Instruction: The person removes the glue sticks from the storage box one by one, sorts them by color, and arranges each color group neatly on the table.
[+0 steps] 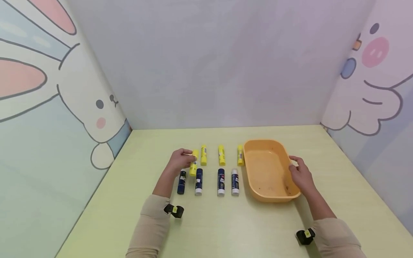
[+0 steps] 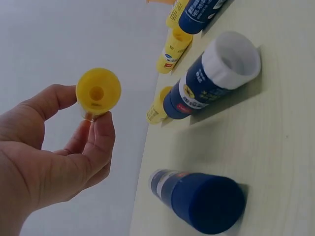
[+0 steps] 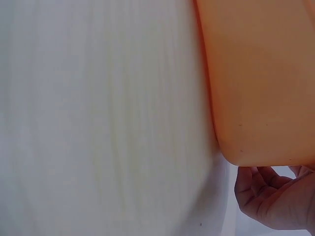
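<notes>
My left hand (image 1: 181, 160) pinches a yellow glue stick (image 1: 194, 165) between thumb and fingers. In the left wrist view that glue stick (image 2: 98, 91) is held off the table, its round yellow end facing the camera. Three more yellow glue sticks (image 1: 221, 155) lie in a row to the right of it. Nearer the front lies a row of navy glue sticks (image 1: 221, 182); the leftmost, a navy-capped one (image 2: 206, 199), is close below my left hand. At the right, my right hand (image 1: 301, 175) grips the right side of an orange plastic basin (image 1: 267, 168), which holds nothing visible.
The pale yellow table (image 1: 213, 225) meets a plain back wall (image 1: 206, 64). Side walls with cartoon animals (image 1: 96, 107) stand at left and right. The rightmost yellow glue stick (image 1: 240, 155) lies right beside the basin's left edge.
</notes>
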A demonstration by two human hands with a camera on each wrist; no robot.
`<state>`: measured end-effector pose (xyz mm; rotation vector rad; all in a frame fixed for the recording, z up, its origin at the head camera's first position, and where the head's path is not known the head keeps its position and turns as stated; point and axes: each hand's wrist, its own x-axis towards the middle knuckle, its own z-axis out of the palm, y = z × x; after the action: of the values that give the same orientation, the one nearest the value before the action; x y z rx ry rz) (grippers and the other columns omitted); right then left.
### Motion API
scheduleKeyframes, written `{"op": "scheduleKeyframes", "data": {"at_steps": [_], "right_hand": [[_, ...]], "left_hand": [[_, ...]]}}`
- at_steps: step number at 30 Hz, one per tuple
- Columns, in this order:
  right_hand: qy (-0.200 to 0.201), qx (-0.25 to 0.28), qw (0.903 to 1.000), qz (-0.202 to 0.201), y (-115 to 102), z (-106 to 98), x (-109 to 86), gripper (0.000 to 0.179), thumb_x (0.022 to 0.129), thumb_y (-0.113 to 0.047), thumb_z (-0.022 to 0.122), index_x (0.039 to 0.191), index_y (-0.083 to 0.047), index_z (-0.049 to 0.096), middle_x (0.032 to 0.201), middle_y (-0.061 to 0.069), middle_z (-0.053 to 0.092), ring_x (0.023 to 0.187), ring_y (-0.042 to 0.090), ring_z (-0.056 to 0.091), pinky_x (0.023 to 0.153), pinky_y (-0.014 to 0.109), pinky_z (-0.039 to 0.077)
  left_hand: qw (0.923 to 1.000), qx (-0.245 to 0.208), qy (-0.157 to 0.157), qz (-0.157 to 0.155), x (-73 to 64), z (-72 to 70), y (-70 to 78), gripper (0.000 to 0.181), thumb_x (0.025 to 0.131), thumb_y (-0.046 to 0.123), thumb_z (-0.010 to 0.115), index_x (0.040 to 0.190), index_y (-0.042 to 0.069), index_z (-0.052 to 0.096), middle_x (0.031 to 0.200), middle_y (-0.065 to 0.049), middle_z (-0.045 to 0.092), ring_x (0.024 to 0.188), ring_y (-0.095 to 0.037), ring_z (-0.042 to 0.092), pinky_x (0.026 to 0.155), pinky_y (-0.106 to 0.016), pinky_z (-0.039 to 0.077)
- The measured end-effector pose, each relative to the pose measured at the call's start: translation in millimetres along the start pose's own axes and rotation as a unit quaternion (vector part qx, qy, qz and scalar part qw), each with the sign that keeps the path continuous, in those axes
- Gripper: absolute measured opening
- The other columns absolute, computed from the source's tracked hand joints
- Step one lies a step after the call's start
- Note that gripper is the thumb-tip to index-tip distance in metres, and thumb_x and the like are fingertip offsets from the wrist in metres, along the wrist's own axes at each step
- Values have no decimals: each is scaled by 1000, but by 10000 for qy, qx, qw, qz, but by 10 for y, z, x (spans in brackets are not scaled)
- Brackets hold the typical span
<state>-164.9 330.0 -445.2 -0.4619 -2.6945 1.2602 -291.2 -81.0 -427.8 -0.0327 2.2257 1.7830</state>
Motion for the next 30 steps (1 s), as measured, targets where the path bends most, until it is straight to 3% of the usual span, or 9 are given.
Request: {"op": "scheduleKeyframes", "data": {"at_steps": [15,26,30], "right_hand": [[-28,-81,10000,-6,-5,-1,12,46,99,-22,29,140,-1,30,95,21,51,76,27,48,58,31,41],[-96,35,9999,36,-1,-17,9,46,99,-22,30,141,-2,29,96,21,50,77,27,47,59,32,41],[-89,53,9999,11,-1,-14,12,46,99,-22,30,141,-2,29,96,21,50,75,26,47,59,32,41]], "left_hand": [[9985,-187,505,-92,225,-302,-154,42,84,13,69,121,0,55,111,-17,59,88,-21,60,77,-32,52],[9925,-338,1066,-487,470,-363,-264,35,83,13,71,115,1,62,113,-15,59,91,-22,58,77,-29,51],[9912,-354,1188,-467,543,-365,-296,35,83,13,71,115,0,62,114,-16,59,87,-21,57,73,-25,50]]}}
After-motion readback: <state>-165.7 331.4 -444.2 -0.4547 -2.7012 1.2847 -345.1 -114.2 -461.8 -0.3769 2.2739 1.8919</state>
